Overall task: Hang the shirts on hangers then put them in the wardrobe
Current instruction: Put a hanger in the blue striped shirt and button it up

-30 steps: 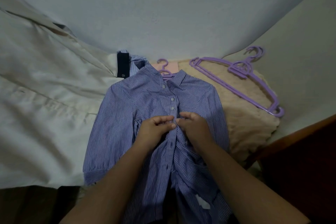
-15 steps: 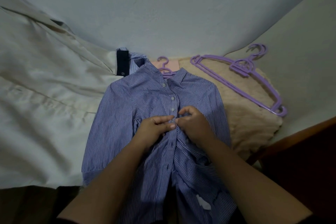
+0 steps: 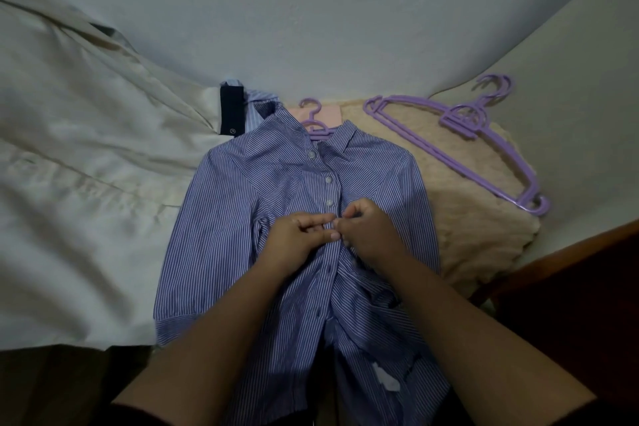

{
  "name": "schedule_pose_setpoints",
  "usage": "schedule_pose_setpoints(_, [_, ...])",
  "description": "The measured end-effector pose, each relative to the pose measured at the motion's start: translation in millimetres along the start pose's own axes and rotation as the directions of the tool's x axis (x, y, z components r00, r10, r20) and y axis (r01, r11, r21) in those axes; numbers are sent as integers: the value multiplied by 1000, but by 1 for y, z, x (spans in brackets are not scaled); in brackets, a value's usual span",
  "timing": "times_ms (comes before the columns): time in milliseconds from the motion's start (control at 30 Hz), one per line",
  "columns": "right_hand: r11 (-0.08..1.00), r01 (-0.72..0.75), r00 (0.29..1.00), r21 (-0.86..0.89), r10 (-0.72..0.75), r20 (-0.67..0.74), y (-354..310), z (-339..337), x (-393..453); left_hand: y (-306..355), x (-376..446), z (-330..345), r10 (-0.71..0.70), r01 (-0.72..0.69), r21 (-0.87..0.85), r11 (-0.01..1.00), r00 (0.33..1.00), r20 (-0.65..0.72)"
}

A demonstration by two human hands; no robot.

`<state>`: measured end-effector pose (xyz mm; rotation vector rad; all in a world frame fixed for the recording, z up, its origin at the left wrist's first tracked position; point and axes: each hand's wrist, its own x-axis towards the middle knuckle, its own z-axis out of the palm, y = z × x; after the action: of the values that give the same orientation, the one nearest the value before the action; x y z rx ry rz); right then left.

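Note:
A blue striped shirt (image 3: 221, 218) lies flat in the middle of the bed, front up. The hook of a purple hanger (image 3: 313, 117) sticks out of its collar. Three buttons near the collar are fastened. My left hand (image 3: 294, 239) and my right hand (image 3: 370, 232) meet on the shirt's button placket, and both pinch the fabric at a button halfway down. My forearms cover the shirt's lower part.
A cream shirt (image 3: 86, 183) is spread at the left. Spare purple hangers (image 3: 463, 138) lie on a beige fuzzy blanket (image 3: 466, 228) at the right. A dark strap (image 3: 231, 114) sits behind the collar. A wooden bed edge (image 3: 570, 252) runs at the lower right.
My hands stay at the same button with small finger movements. The view has shifted slightly; nothing else has moved.

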<state>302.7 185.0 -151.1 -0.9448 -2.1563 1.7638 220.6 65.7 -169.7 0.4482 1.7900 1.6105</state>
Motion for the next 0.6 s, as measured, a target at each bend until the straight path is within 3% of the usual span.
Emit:
schedule_pose_setpoints(233, [994,4,993,106,-16,118,4,-4,-4,-4,1,-9,-112,125,-93,988,984,137])
schedule_pose_setpoints(400, [994,16,993,107,-29,117,6,-4,-3,-3,3,-8,-145,170,-150,974,976,163])
schedule_pose_setpoints(500, [995,54,995,86,-61,83,-3,-5,3,4,10,-7,-122,149,-187,971,981,148])
schedule_pose_setpoints(600, [990,61,996,125,-69,55,-21,-6,16,20,24,-9,-17,34,-109,993,989,150])
